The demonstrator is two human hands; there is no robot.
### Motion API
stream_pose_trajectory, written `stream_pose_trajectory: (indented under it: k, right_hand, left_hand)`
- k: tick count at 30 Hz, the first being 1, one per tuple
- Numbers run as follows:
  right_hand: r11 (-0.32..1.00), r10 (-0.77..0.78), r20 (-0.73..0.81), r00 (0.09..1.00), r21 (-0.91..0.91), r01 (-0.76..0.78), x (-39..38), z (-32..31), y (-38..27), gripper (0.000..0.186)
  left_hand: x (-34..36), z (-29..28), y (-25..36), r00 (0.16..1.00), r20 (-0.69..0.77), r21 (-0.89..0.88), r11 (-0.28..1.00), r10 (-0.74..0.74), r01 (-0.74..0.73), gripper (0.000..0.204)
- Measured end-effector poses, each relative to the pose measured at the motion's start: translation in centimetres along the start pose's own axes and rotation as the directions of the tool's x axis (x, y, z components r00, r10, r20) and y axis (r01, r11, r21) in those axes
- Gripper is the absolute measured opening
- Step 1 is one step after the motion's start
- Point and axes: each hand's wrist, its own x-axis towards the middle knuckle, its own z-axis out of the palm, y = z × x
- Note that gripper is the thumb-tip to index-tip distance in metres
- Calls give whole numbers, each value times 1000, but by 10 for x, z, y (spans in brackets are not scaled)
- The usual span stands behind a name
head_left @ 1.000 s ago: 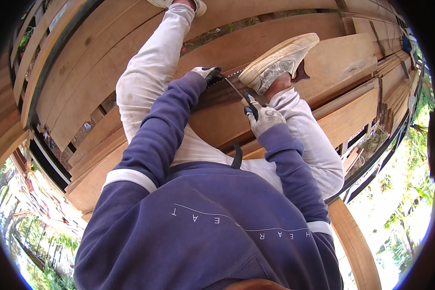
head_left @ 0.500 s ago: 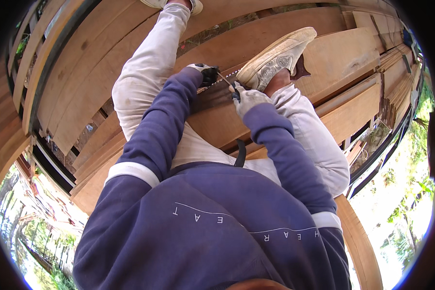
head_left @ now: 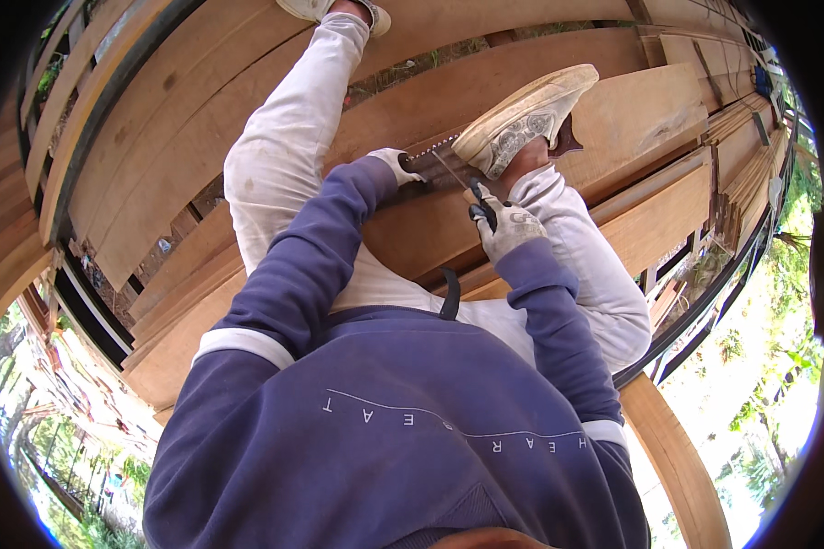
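A handsaw point(head_left: 441, 177) lies across the planks between my legs, its dark blade showing a toothed far edge. My right shoe point(head_left: 526, 114) presses on it, and the dark brown saw handle sticks out past the shoe. My left hand point(head_left: 395, 166), in a white glove with black fingertips, is closed on the blade's left part; some fingers are hidden. My right hand point(head_left: 508, 224), gloved alike, grips the handle of a thin file point(head_left: 450, 168). The file's shaft slants up and left over the blade, its tip near the teeth and apart from my left hand.
I sit on wooden planks point(head_left: 485, 91) with gaps between them. More boards point(head_left: 650, 215) are stacked at the right, beside a dark metal rail. A curved wooden beam point(head_left: 677, 467) runs at the lower right. Greenery shows beyond both sides.
My right hand has drawn the file back to the right and toward me. My left hand has let go of the file's tip and now holds the saw blade.
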Motion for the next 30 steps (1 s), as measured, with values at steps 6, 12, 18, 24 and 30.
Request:
stream_pose_trajectory:
  k: [6,12,18,24,30]
  right_hand:
    - [998,-51,-6,999,-24,51,11,17,3,45]
    - [996,-37,58,998,-83,42,17,-2,-11,45]
    - [996,-19,104,994,-87,29,43,13,-13,42]
    - [991,-69,96,993,-109,79,83,13,-32,44]
    - [993,-68,-168,983,88,84,21,-13,-29,50]
  left_hand:
    - [-7,-3,9,997,-10,39,997,-71,71,53]
    - [-8,-4,10,995,-13,15,995,-100,100,50]
    - [-14,-10,22,989,24,18,989,-145,145,55]
    - [-10,-5,14,996,44,-5,997,-81,81,45]
    - [7,14,-45,986,-165,-270,960,26,-71,51]
